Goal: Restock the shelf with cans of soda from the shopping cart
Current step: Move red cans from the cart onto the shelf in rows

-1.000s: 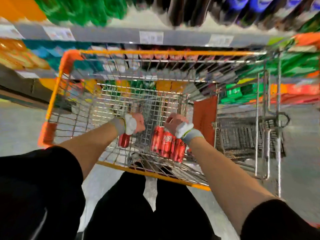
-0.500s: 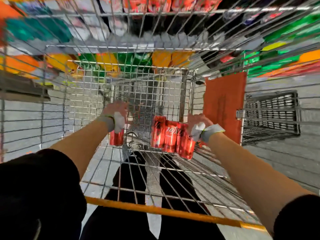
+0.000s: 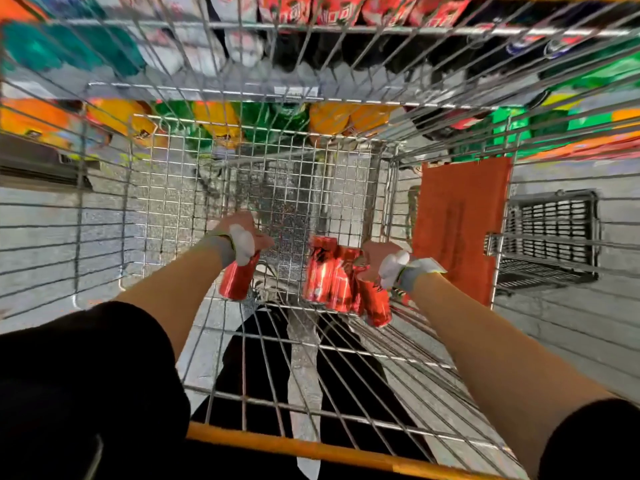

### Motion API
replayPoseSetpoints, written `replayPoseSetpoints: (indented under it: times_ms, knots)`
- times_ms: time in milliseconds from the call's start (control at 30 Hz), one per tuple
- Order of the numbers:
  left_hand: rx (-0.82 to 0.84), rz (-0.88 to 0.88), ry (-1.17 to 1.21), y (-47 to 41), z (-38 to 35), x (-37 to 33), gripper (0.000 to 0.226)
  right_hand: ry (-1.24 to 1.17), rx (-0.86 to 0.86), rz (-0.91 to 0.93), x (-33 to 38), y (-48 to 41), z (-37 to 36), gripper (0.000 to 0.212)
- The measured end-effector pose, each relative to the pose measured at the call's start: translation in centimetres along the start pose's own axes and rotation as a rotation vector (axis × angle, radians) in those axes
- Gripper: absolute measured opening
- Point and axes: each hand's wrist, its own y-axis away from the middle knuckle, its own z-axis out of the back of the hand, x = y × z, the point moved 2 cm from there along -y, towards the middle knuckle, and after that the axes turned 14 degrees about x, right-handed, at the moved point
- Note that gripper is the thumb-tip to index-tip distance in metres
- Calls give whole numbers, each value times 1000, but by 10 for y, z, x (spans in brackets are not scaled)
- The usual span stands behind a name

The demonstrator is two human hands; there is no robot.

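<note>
Both my arms reach down into the wire shopping cart point(image 3: 311, 188). My left hand point(image 3: 242, 237) grips the top of a red soda can point(image 3: 237, 280), which tilts slightly above the cart floor. My right hand point(image 3: 382, 258) grips another red can point(image 3: 375, 303) by its top, tilted to the right. Between them a few more red cans point(image 3: 327, 275) stand together on the cart floor, touching the can in my right hand. The shelf with red cans point(image 3: 311, 8) shows blurred at the top, beyond the cart's far wall.
The cart's orange handle bar point(image 3: 311, 448) runs across the bottom. An orange child-seat flap point(image 3: 460, 223) hangs at the right side. Shelves with green, orange and dark bottles point(image 3: 242, 123) lie behind the cart. A second wire basket point(image 3: 550, 237) stands at right.
My head has leaned further over the cart, so the view now looks straight into it. Both hands have closed on cans and tilted them a little off the cart floor.
</note>
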Motion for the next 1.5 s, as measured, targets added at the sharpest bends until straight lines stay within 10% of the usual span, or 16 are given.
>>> replayPoseSetpoints:
  times_ms: [333, 533, 967, 1067, 1500]
  knots:
    - [-8, -211, 72, 32, 21, -8, 51, 107, 111, -103, 8, 34, 23, 61]
    - [-36, -376, 38, 116, 63, -50, 78, -116, -131, 25, 19, 115, 86, 58]
    - [-358, -637, 127, 395, 181, -115, 18, -171, -522, 291, 64, 392, 237, 39]
    - [-529, -680, 102, 455, 196, -121, 21, -69, -699, 258, 76, 457, 254, 67]
    - [-811, -891, 10, 638, 245, -136, 3, 68, -1056, 333, 131, 630, 290, 62]
